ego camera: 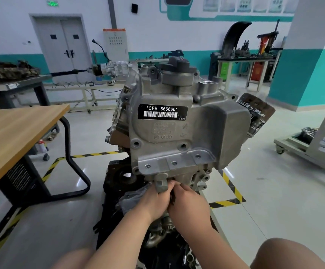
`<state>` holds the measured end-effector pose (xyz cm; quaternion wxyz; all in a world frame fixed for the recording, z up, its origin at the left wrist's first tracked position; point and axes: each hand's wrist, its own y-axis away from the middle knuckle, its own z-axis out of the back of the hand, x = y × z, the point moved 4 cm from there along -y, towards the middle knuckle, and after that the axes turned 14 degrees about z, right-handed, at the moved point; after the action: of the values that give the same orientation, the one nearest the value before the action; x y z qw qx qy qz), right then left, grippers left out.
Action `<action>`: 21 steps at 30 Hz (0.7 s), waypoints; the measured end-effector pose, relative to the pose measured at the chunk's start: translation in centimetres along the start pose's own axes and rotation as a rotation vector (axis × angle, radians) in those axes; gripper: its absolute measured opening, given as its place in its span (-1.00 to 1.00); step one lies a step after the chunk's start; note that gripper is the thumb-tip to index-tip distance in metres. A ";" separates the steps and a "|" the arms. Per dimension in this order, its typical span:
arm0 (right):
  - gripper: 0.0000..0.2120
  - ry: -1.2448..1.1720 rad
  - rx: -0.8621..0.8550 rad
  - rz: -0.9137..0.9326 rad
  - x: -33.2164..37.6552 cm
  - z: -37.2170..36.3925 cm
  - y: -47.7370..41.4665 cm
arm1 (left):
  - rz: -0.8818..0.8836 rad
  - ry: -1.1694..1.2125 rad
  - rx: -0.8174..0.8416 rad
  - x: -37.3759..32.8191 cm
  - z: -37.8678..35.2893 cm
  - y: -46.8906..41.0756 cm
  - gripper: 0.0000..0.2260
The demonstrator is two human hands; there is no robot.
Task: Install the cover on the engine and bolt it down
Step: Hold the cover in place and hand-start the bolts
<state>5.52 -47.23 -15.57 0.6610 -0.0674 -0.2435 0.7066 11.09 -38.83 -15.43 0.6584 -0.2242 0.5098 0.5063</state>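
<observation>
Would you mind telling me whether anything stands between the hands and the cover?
Nothing visible does: the left hand and right hand are both at the lower edge of the cover, by its protruding lug.

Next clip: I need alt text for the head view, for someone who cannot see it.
Two bare hands, left hand and right hand, meet at the bottom lug of a grey cast cover labelled *CFB 666660*, set against the engine; whether they hold anything is hidden. A wooden table stands to the left.
</observation>
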 end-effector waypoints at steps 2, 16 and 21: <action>-0.55 -0.014 0.014 -0.018 0.0 -0.2 0.0 | 0.030 0.026 0.004 0.1 -0.1 -0.1 -0.68; -0.82 -0.240 -0.087 -0.076 0.2 0.1 1.0 | 0.016 0.008 0.144 0.0 -0.5 -0.2 -0.63; -0.80 -0.216 -0.094 -0.019 0.3 0.3 1.0 | 0.018 0.035 0.143 -0.2 -0.5 -0.2 -0.66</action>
<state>4.39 -46.99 -15.66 0.6335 -0.0194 -0.3469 0.6914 11.07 -39.38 -15.50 0.6591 -0.1807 0.5581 0.4706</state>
